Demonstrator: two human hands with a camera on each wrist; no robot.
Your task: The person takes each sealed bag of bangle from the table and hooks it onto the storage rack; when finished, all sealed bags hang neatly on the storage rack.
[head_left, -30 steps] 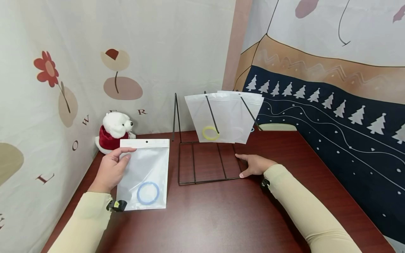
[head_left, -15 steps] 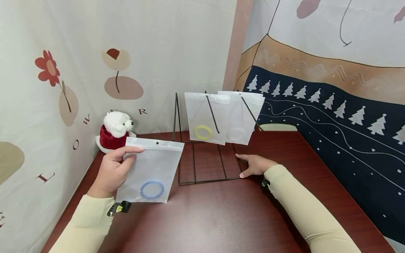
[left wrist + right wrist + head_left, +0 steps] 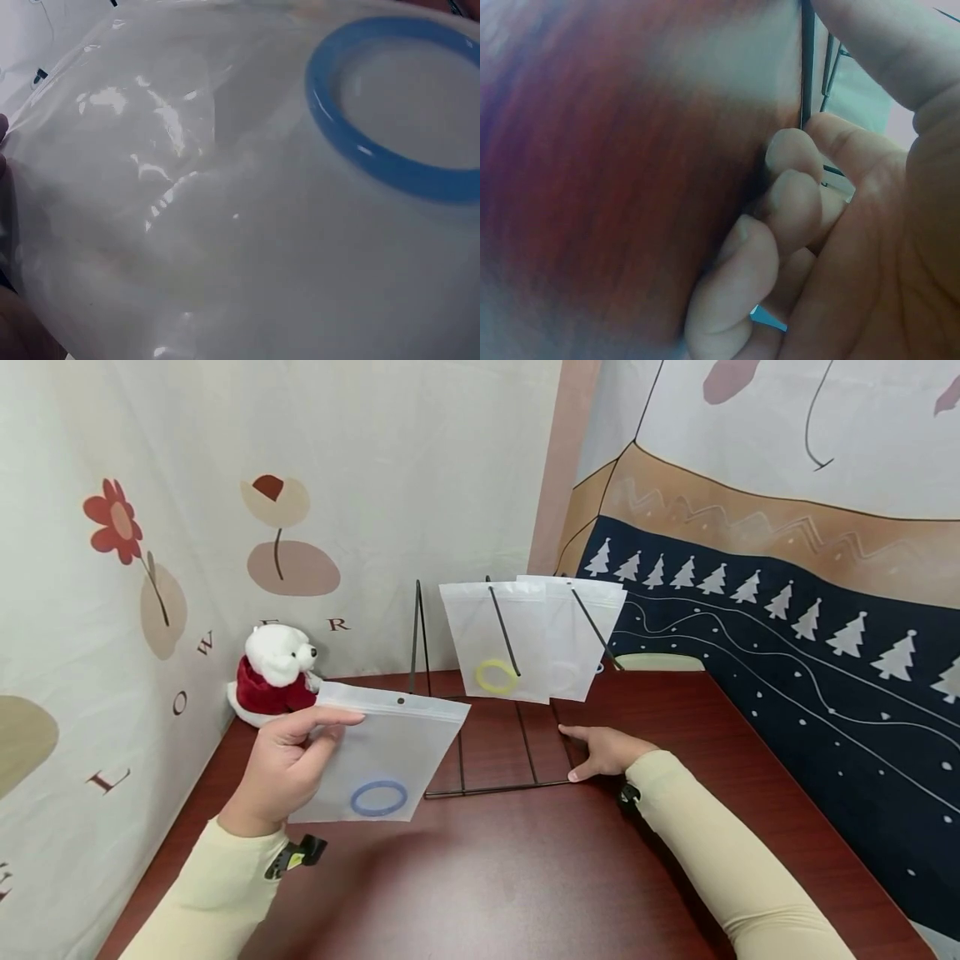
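My left hand (image 3: 288, 768) pinches a clear-and-white zip bag (image 3: 431, 743) by its upper left edge, thumb in front. The bag is raised and leaning, with a hang hole in its top strip. Inside it lies a blue ring (image 3: 378, 798), also large in the left wrist view. A black wire display rack (image 3: 517, 790) stands on the table. My right hand (image 3: 611, 750) holds the rack's right front corner between thumb and forefinger; the other fingers curl against the table in the right wrist view. One bag (image 3: 472, 627) with a yellow ring (image 3: 497, 677) hangs from the middle prong.
Another white bag (image 3: 581, 643) hangs from the right prong, partly behind the first. The left prong (image 3: 413, 639) bears no bag. A white plush bear (image 3: 273, 672) in red sits at the back left. Printed cloths rise behind the brown table (image 3: 495, 885).
My left hand has lifted the bag with the blue ring and carried it right toward the rack, tilting it. The hanging bags sway a little. My right hand stays in place.
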